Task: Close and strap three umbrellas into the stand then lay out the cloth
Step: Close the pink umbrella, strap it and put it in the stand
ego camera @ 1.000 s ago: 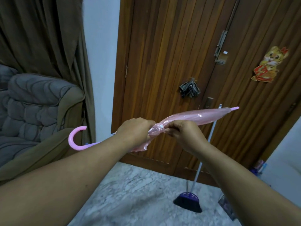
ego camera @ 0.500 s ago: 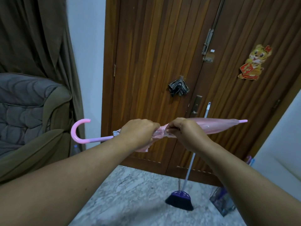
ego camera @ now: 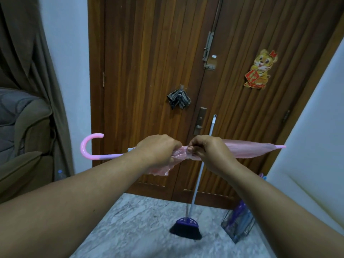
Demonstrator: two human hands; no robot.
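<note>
I hold a closed pink umbrella level across the view in front of a wooden door. Its curved handle points left and its tip points right. My left hand grips the gathered folds near the handle end, with loose pink plastic hanging below it. My right hand pinches the canopy folds just to the right of the left hand. A clear umbrella stand sits on the floor at the lower right, with purple and blue umbrellas inside. A checked cloth hangs on the door.
A broom leans against the wooden double door. An armchair and a brown curtain fill the left side. A white wall rises at the right. The floor is grey marble.
The umbrella has dropped from tilted to level, its tip lower than before. Both hands kept their grip on the folds. The view has shifted right and down, showing more of the stand.
</note>
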